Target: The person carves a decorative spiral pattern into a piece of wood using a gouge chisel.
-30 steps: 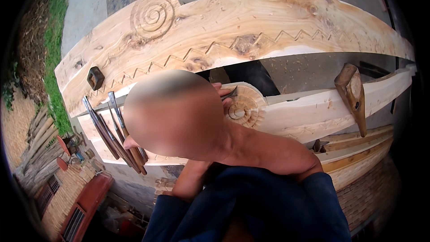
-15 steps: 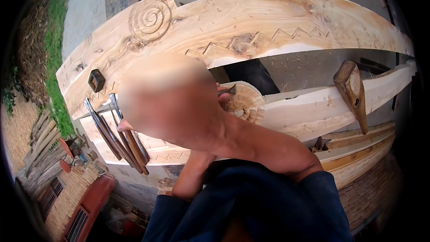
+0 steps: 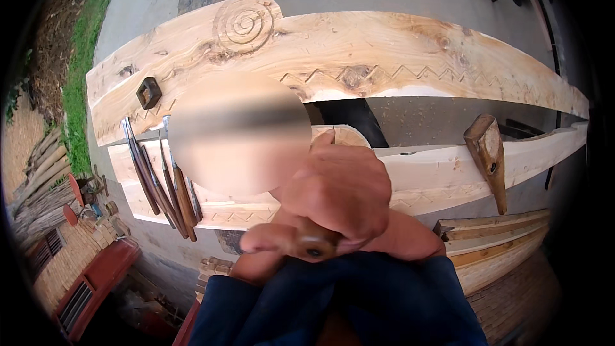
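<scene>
My right hand [image 3: 349, 192] is a closed fist round the wooden handle of a carving chisel [image 3: 314, 250], its butt end facing me. Of my left hand [image 3: 323, 143], fingers show beyond the fist, closed low on the chisel by the near board's rounded top; the rest is hidden. Under them lies the near pale board [image 3: 423, 165], with a zigzag line cut along it. Behind it is the far board [image 3: 410, 45], carved with a spiral and zigzags. A grey blur covers part of both boards left of my hands.
Several chisels [image 3: 173, 192] lie side by side on the near board's left part. A wooden mallet [image 3: 487, 157] rests across its right part. A dark hexagonal block [image 3: 148, 93] sits on the far board. Stacked planks [image 3: 493, 250] stand at the lower right.
My right hand has come from the left, near the lying chisels, to the chisel's handle, which now shows. The carved rosette under my left hand is now covered. The view has shifted slightly.
</scene>
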Action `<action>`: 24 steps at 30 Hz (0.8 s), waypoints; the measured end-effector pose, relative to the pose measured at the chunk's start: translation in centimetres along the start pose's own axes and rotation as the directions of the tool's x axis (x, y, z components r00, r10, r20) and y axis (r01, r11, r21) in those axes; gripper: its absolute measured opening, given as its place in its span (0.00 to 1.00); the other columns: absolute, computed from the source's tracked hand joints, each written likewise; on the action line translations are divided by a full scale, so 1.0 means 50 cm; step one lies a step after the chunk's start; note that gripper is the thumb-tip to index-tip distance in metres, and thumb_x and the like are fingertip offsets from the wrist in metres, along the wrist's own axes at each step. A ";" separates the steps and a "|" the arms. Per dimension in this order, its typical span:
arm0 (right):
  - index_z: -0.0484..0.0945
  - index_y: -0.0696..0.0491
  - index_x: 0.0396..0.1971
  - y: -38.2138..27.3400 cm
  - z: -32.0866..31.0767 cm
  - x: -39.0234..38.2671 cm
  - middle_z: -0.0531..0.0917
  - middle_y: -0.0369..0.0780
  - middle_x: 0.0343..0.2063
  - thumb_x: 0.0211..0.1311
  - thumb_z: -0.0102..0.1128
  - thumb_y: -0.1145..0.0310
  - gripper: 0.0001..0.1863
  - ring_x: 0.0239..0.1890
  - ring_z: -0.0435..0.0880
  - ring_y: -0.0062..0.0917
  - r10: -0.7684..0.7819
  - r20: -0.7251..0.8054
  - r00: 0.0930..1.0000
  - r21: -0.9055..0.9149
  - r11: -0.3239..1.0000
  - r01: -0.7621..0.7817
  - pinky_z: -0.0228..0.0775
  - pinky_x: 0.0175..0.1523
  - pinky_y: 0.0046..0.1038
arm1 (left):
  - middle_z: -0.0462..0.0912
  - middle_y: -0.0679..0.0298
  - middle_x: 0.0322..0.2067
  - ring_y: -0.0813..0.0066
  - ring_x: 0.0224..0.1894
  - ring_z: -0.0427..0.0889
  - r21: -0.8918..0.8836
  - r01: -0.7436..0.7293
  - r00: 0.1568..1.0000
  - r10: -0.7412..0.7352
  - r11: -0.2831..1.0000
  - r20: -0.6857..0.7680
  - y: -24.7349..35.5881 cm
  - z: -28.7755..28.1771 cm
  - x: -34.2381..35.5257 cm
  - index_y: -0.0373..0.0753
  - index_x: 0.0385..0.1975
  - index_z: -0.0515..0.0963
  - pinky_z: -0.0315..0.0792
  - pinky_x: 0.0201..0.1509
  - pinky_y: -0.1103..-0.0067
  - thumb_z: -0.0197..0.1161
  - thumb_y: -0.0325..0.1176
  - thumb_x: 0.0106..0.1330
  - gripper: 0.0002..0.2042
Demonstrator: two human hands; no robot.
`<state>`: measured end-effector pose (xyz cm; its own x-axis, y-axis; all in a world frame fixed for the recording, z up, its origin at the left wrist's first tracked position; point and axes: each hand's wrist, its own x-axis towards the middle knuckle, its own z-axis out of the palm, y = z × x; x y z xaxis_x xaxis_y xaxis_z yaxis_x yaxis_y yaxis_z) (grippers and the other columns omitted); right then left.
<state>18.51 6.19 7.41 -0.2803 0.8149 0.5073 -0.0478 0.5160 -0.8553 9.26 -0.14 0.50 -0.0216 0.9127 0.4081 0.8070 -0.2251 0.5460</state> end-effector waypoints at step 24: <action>0.66 0.47 0.25 0.000 -0.150 -0.139 0.76 0.35 0.21 0.78 0.36 0.19 0.43 0.19 0.73 0.24 0.374 -0.211 0.903 0.652 0.742 -0.155 0.61 0.35 0.29 | 0.72 0.68 0.22 0.77 0.20 0.74 -0.068 -0.160 0.986 0.162 0.985 0.032 0.039 0.061 -0.013 0.30 0.53 0.87 0.67 0.22 0.77 0.72 0.19 0.63 0.17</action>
<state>27.62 2.51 4.65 -0.0686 0.9846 0.1608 -0.6169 0.0848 -0.7825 12.63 -0.11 -0.92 0.1283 0.8744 0.4680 0.7578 -0.3909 0.5225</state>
